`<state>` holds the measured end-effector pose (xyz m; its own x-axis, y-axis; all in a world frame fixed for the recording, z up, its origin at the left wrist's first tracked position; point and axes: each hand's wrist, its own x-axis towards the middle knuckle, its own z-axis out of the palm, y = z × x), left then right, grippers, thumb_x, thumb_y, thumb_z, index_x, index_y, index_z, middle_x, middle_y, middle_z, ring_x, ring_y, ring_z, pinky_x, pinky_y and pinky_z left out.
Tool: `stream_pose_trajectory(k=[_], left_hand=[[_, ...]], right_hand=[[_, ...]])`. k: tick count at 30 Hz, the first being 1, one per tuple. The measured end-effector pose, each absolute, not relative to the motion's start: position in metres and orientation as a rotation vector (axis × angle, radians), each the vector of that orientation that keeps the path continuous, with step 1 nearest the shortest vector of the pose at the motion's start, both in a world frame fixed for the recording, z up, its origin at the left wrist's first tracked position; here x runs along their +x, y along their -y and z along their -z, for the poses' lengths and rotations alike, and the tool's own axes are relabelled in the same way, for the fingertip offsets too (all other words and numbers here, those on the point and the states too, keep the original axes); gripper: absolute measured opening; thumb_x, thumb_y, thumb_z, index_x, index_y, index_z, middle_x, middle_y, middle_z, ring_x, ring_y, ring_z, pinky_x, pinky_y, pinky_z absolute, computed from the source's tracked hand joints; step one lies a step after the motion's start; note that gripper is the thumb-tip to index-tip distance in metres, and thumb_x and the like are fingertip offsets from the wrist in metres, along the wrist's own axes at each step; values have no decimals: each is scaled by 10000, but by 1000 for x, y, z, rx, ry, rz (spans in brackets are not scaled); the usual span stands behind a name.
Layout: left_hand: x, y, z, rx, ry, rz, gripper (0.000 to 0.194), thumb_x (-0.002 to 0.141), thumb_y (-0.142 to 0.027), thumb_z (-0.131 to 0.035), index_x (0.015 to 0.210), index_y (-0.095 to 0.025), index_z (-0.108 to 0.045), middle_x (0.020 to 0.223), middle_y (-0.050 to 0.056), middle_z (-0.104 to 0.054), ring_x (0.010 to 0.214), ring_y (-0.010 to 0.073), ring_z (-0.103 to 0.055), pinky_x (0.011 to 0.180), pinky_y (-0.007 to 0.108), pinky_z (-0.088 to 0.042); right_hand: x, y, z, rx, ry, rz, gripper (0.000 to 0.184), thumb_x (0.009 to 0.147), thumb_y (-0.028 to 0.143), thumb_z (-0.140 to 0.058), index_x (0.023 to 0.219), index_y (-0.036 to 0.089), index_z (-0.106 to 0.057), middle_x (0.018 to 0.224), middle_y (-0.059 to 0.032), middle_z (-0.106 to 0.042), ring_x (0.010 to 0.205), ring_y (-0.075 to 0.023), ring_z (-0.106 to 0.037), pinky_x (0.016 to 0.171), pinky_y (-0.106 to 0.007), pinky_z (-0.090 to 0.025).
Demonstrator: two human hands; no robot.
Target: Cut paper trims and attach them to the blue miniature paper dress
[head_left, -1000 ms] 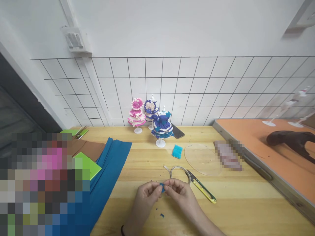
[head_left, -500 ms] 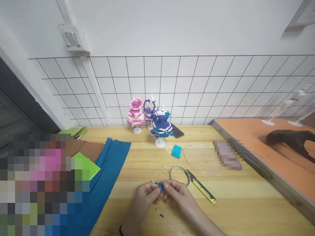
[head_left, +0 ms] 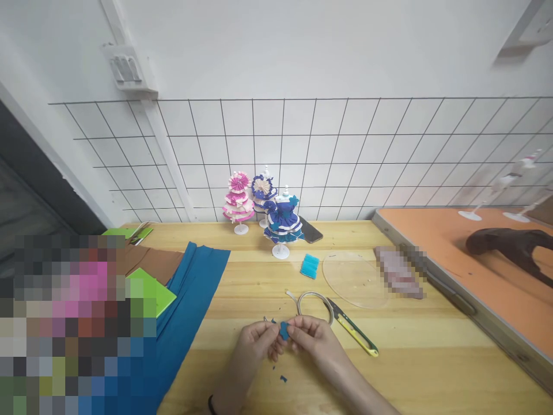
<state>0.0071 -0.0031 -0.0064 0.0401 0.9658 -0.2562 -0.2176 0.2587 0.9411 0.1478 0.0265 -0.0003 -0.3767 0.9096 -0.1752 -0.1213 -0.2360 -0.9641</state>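
Blue piece [head_left: 284, 330], small and lobed like a flower, is held just above the wooden table [head_left: 415, 363], low and near the middle of the view; the left hand [head_left: 256, 343] has thumb and finger pinched on one edge, the right hand [head_left: 315, 340] has thumb and forefinger clamped on the other, so the piece sits between the two sets of fingertips; a dark band [head_left: 211, 404] circles the left wrist.

Dark blue scraps [head_left: 283, 378] lie on the wood near the hands; just beyond the right hand lies a pale ring [head_left: 315, 293], one loose end sticking out, with the tips of yellow and dark snips [head_left: 359, 337] close against it; farther back are a clear disc [head_left: 349, 279] and a turquoise pack [head_left: 310, 266].

Toward the wall three small dresses stand upright on white stands: a pink dress [head_left: 239, 199], a navy dress [head_left: 262, 187], and in front a blue dress [head_left: 284, 219]; a phone [head_left: 313, 231] lies behind the last; blue cloth [head_left: 199, 305] spreads along the left, beside brown cloth [head_left: 158, 259] and a green sheet [head_left: 151, 291]; blurred squares hide the left corner; an orange table [head_left: 423, 236] adjoins on the right.
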Motion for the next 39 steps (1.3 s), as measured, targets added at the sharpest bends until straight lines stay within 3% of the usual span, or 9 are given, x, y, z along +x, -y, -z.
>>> stream_pose_trajectory(k=[5,8,11,14,18,24,39], left_hand=[[9,4,7,969,-1178,-1082,222,671,-313,-602,584,-109,-614,528,27,-595,463,96,-478,476,220,-378],[9,5,6,931,-1209,-1099,201,672,-291,-589,582,-111,-606,549,36,-611,467,99,-485,476,223,-381],[8,5,5,892,-1218,-1118,189,680,-279,-579,592,-114,-602,571,43,-622,478,98,-486,483,220,-376],[7,5,4,892,-1212,-1130,185,684,-274,-574,589,-118,-601,551,26,-596,479,96,-476,488,218,-369],[8,4,0,946,-1223,-1137,200,679,-278,-574,549,-127,-587,498,-6,-537,477,96,-456,490,216,-361],[10,4,-4,994,-1273,-1134,191,661,-276,-574,529,-137,-577,492,-10,-535,488,105,-462,499,215,-363],[9,3,2,964,-1257,-1176,202,663,-280,-574,518,-139,-574,490,-10,-535,488,106,-461,500,215,-365]], right_hand=[[148,-26,3,-1056,1270,-1690,315,626,435,-675,671,124,-647,519,-1,-590,454,-95,-478,493,-223,-368],[152,-26,1,-1081,1281,-1615,303,651,413,-660,780,140,-642,651,-33,-631,578,-143,-546,583,-257,-417],[155,-24,-3,-1124,1442,-1317,233,744,369,-576,837,159,-615,782,-66,-621,732,-185,-564,673,-286,-433],[156,-18,-7,-1051,1746,-992,153,820,267,-484,810,175,-605,766,-63,-588,709,-177,-548,631,-276,-436],[153,-11,-8,-910,2013,-736,148,834,151,-444,874,190,-581,799,-61,-561,751,-172,-538,662,-280,-440],[149,-9,-7,-923,2222,-462,177,830,115,-439,877,196,-589,795,-60,-556,739,-177,-529,651,-298,-439],[148,-8,-1,-912,2252,-282,193,836,133,-419,889,183,-598,787,-82,-586,713,-184,-535,626,-300,-428]])
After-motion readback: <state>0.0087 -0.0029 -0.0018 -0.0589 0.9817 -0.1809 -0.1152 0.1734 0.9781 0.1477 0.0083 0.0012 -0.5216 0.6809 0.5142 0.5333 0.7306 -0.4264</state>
